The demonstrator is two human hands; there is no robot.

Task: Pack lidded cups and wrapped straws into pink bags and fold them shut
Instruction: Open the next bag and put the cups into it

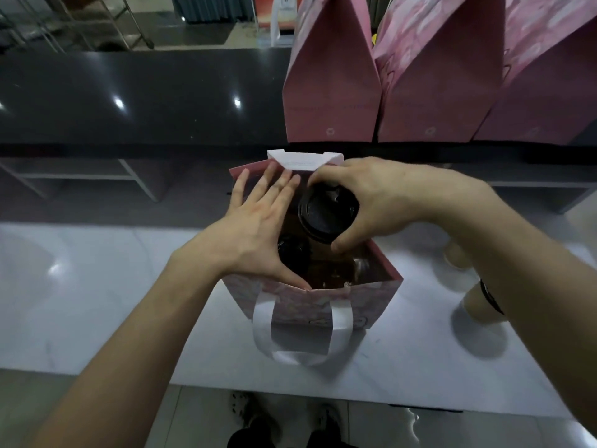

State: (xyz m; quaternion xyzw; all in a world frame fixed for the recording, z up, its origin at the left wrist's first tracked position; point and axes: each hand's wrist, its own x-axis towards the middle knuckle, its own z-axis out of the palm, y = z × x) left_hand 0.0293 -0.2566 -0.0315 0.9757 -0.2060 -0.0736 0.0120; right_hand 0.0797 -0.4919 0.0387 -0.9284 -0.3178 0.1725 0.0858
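Cup (328, 212) gripped in my right hand (371, 202) hung over the pink bag (323, 302), my flat left hand (255, 227) spreading it; one already inside, folding undone.

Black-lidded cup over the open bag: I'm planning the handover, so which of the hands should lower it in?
The right hand. It already grips the black-lidded cup above the open pink bag. The left hand lies flat with straight fingers, spreading the bag's mouth.

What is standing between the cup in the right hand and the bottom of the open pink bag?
Nothing visible blocks it. The right hand holds the cup over the open pink bag; the left hand spreads the mouth. Another lidded cup sits left, leaving the right side free.
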